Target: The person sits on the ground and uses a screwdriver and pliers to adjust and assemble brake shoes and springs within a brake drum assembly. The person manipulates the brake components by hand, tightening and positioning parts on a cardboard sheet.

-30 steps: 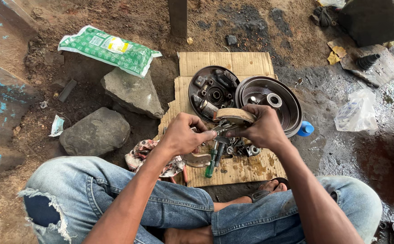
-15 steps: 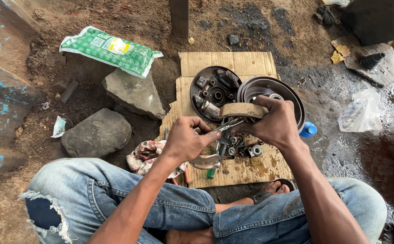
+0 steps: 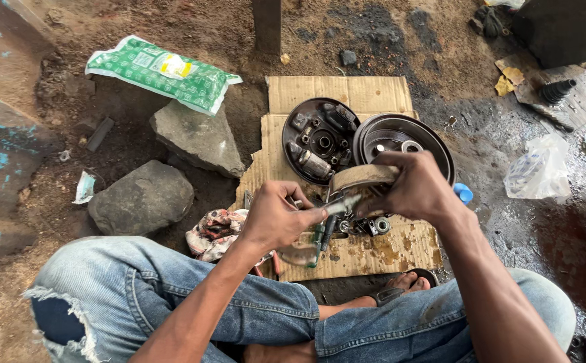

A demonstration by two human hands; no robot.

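I sit on the ground over a sheet of cardboard [image 3: 340,94]. My right hand [image 3: 410,188] grips a curved brake shoe [image 3: 360,178] held above the cardboard. My left hand [image 3: 276,215] pinches a small metal part [image 3: 342,206] against the lower edge of the shoe. Behind the hands lie a round brake backing plate [image 3: 316,138] and a dark brake drum [image 3: 400,138]. A green-handled screwdriver [image 3: 318,242] and small metal parts [image 3: 373,226] lie on the cardboard under my hands.
Two grey rocks [image 3: 141,198] [image 3: 195,138] sit left of the cardboard, with a green plastic packet [image 3: 162,70] behind them. A patterned rag [image 3: 215,232] lies by my left knee. A clear plastic bag [image 3: 538,171] lies on wet ground at right. A blue cap [image 3: 464,193] peeks beside the drum.
Both hands stay on the brake shoe; the right hand has shifted slightly on it and the left hand now pinches the small part at its lower edge.
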